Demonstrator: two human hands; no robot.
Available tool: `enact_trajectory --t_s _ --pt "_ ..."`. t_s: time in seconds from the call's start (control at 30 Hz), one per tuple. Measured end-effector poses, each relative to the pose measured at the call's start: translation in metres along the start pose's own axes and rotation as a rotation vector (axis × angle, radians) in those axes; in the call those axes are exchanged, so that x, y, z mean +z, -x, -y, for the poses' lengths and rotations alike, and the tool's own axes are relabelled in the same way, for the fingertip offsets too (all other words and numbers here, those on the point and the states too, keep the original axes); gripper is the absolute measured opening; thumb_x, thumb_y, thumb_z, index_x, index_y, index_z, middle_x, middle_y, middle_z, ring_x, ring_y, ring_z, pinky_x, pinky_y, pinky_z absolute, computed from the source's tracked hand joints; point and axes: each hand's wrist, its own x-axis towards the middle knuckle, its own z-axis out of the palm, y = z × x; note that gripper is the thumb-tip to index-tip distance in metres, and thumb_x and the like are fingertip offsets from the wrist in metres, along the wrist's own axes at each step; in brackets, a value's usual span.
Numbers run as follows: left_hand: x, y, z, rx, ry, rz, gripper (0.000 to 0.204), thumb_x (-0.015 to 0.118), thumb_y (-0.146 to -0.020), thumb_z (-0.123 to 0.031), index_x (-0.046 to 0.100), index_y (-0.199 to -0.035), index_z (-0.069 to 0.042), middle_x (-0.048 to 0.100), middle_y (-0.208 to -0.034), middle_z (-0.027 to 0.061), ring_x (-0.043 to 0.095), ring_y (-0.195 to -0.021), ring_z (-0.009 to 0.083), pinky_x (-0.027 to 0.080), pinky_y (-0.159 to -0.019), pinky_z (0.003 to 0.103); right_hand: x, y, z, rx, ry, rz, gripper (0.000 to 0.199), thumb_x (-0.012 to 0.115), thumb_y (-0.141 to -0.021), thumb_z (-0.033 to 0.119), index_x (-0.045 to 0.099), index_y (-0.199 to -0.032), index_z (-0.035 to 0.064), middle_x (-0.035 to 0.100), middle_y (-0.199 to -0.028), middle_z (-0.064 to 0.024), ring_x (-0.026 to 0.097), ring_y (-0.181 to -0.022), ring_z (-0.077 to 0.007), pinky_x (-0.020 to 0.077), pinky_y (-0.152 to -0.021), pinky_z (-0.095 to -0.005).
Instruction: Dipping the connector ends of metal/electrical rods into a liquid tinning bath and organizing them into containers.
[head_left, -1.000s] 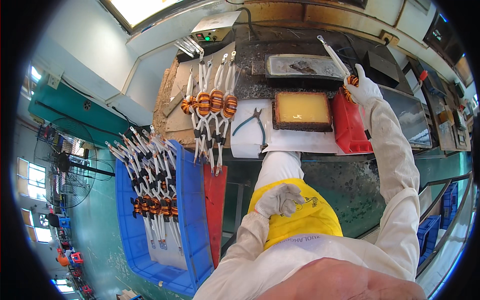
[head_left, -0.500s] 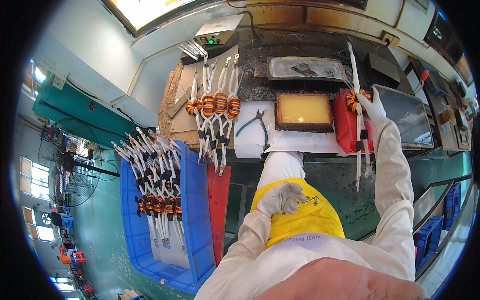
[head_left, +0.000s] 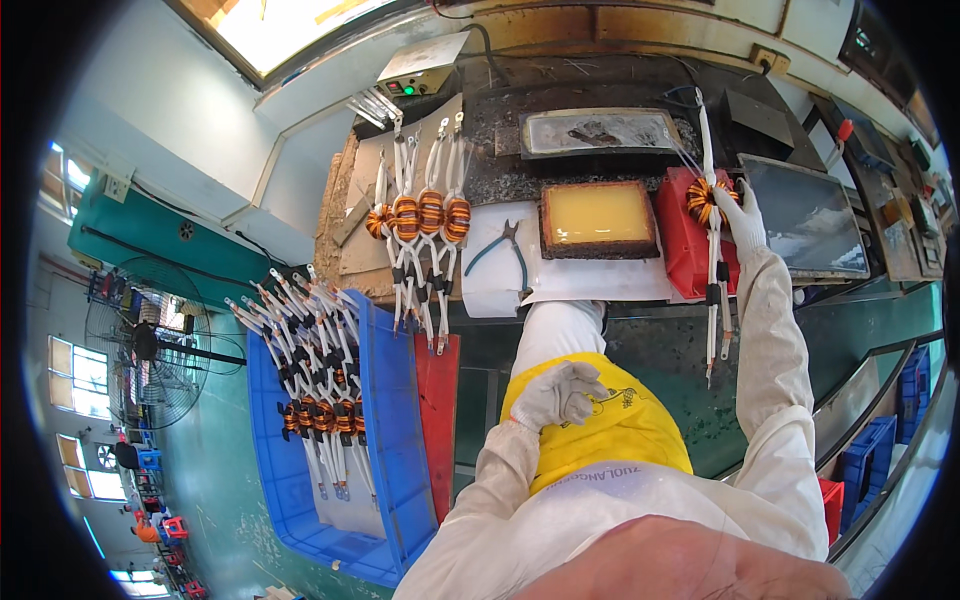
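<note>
The left hand point(head_left: 557, 395), in a pale glove, lay half curled and loose over the yellow cloth point(head_left: 640, 430) on the person's lap. The right hand point(head_left: 742, 215), also gloved, gripped a copper-wound ring coil point(head_left: 708, 200) at its right side, thumb and fingers closed on the winding. The coil was over the red bin point(head_left: 690, 268); whether they touched could not be told. Its long axis ran nearly straight away from the person: a white lead pointed to the bench's back, thin wires slanted off leftward, and two black-banded leads reached back past the near edge.

To the left, a blue crate point(head_left: 396, 420) held similar coils point(head_left: 325, 415) in a dense row.

On the dark bench point(head_left: 490, 120), a white sheet point(head_left: 610, 288) lay under teal-handled pliers point(head_left: 510, 235), just beside a yellow slab point(head_left: 600, 210) in a crusted frame. Four more coils point(head_left: 431, 212) lay left of these, leads lengthwise. Behind the slab sat a metal tray point(head_left: 650, 150); at the far left corner, a control box point(head_left: 425, 65) showed a green light.

Beyond stood a large fan point(head_left: 147, 342) on a green floor point(head_left: 220, 490).
</note>
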Motion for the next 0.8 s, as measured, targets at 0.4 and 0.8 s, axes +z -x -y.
enact_trajectory --t_s 0.4,0.8 --pt "-0.005 -0.006 0.000 0.001 0.013 -0.036 0.045 0.039 -0.106 -0.041 0.063 -0.120 -0.005 0.071 -0.111 0.0200 0.063 -0.064 0.0230 0.050 -0.055 0.028 -0.004 -0.005 -0.004 0.058 -0.379 0.068 0.068 0.071 -0.092 0.030 0.038 -0.149 0.0087 0.062 -0.122 -0.0113 0.069 -0.095 -0.0207 0.0623 -0.066 -0.0365" --pt "-0.012 -0.008 0.004 0.003 0.042 -0.004 0.048 0.043 -0.105 -0.042 0.061 -0.123 -0.002 0.068 -0.115 0.0238 0.068 -0.072 0.0289 0.058 -0.058 0.033 0.014 -0.012 -0.017 0.305 -1.281 0.245 0.050 0.068 -0.092 0.051 0.060 -0.118 0.0083 0.066 -0.104 -0.0087 0.067 -0.089 -0.0228 0.0624 -0.077 -0.0359"
